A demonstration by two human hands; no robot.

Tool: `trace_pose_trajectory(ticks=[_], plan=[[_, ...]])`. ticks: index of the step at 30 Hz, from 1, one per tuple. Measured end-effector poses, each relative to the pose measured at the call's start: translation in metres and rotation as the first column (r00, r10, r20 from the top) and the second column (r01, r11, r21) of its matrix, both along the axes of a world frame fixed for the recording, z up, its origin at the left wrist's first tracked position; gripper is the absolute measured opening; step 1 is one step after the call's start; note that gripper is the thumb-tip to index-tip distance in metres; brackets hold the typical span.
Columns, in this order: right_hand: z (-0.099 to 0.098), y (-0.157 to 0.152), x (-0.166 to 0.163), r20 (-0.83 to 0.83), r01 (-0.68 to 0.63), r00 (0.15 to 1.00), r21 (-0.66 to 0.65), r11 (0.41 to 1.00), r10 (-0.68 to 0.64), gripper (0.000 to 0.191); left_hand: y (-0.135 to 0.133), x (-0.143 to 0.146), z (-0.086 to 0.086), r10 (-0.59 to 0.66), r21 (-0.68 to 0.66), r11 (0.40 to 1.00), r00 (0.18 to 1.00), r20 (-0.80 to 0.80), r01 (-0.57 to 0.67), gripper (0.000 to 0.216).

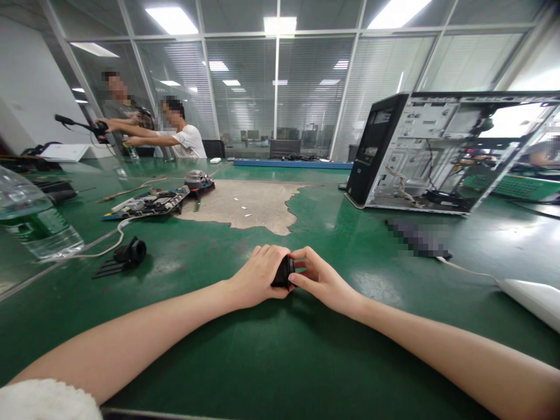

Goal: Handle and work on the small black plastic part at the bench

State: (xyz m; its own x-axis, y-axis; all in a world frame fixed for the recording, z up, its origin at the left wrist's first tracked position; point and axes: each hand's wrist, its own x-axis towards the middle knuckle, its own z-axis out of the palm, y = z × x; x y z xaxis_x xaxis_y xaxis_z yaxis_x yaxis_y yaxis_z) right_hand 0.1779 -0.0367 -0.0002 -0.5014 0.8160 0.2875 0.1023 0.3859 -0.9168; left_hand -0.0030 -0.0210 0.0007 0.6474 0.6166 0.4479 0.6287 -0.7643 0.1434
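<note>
Both ends of the grip meet on one small black part [281, 273], right in front of the person, roughly mid-table. The left hand [258, 273] is curled around it from the left, fingers over the far side and thumb on the near side, so it's properly held. The right hand [326, 283] has a narrower hold, thumb and forefinger set at the right-hand end. So the part sits right between the two, left hand covering more of it, exposed end pointing at the right palm. Can't call its long axis, too much is tucked under those fingers, and I can't tell if it's touching the green table [227, 361] either.

Off to the left there's a black bracket [131, 252] lying loose, with a circuit board [149, 204] past it at the edge of a bare patch [254, 204].

Container-wise: the computer case [380, 154] stands far right with its side open, showing metal bays, loose wires and something dark at the bottom. A clear bottle [37, 224] is at far left, can't make out a water level. Some green basket [520, 188] behind the case, contents too unclear to say.
</note>
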Motion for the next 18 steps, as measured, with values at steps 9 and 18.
trace_pose_trajectory(ticks=[9,18], plan=[[-0.0013,0.0016,-0.0014,-0.034,0.052,0.998,0.057,0.997,-0.05,0.018,0.0002,0.0012,-0.0004,0.005,-0.002,1.0,1.0,0.015,-0.005,0.05],[-0.0016,0.0,0.0002,-0.022,-0.006,1.0,0.017,1.0,0.007,0.024,0.0002,0.0,-0.0005,0.001,0.0,1.0,1.0,0.006,-0.001,0.052]])
